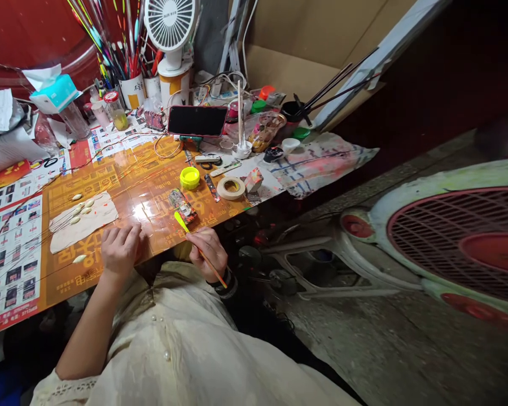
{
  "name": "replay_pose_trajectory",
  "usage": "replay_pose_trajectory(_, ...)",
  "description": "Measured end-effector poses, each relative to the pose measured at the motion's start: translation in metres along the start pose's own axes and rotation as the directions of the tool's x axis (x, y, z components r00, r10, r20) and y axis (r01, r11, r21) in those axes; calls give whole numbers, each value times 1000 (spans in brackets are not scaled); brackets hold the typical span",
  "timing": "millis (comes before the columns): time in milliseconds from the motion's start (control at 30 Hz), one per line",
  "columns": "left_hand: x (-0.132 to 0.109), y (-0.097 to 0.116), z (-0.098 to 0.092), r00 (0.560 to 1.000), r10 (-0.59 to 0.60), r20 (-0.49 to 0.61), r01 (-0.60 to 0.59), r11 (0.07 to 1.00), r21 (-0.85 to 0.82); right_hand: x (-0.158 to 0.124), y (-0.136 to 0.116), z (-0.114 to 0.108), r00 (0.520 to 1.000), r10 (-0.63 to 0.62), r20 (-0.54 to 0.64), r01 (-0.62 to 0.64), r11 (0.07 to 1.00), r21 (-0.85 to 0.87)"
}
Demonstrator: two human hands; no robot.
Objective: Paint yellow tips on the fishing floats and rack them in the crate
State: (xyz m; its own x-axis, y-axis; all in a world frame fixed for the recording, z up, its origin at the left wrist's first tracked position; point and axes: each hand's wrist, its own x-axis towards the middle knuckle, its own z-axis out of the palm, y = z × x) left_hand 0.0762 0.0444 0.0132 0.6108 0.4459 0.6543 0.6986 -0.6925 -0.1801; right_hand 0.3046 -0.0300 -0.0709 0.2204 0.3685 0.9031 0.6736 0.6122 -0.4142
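**Q:** Hands, how many, what's gripped?
**A:** Two, both the wearer's. The right hand (209,254) is clenched on one yellow-tipped stick (182,223), neon tip out at 11 o'clock from the hand, orange shaft running back past the wrist at about 4 o'clock.

**Q:** Left?
**A:** The left hand (119,251) lies on the orange board (152,197), fingers curled slightly, nothing visibly held. Can't tell if it's pinning any of the thin wires around it.

**Q:** What's nearest the left?
**A:** One cream paper sheet (101,225), touching the fingertips at 10 o'clock. About six pale float bodies (82,207) sit on it, exact count unclear. One more pale body (79,259) lies on the board at 9 o'clock, just beside the hand.

**Q:** Around the right?
**A:** One yellow lid (189,177) at 12 o'clock, one tape roll (231,188) at 1 o'clock. Farther up, one phone (197,120) stands propped on the board's far side, under one small white fan (169,22). One big floor fan (457,237) sits at 3 o'clock.
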Motion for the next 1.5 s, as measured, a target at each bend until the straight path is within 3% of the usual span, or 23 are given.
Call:
replay_pose_trajectory(133,-2,0,1,1000,-23,16,24,1000,-7,-3,-6,4,998,-8,60,6,1000,25)
replay_pose_trajectory(367,2,3,-3,998,52,-43,-50,997,60,-3,-12,8,994,-3,114,4,1000,-5)
replay_pose_trajectory(500,1,3,-2,999,19,-31,-18,999,34,-5,-11,9,990,9,141,-4,999,-40)
replay_pose_trajectory(633,-1,2,-1,1000,-26,-3,26,999,-18,-5,-12,10,991,12,134,-7,999,-37)
replay_pose_trajectory(1300,-1,2,0,1000,-3,-6,3,999,40,-4,-13,11,999,10,49,-10,1000,-9)
replay_pose_trajectory(1500,0,2,1,1000,-11,-20,12,999,43,18,-12,-12,999,34,25,-35,999,28)
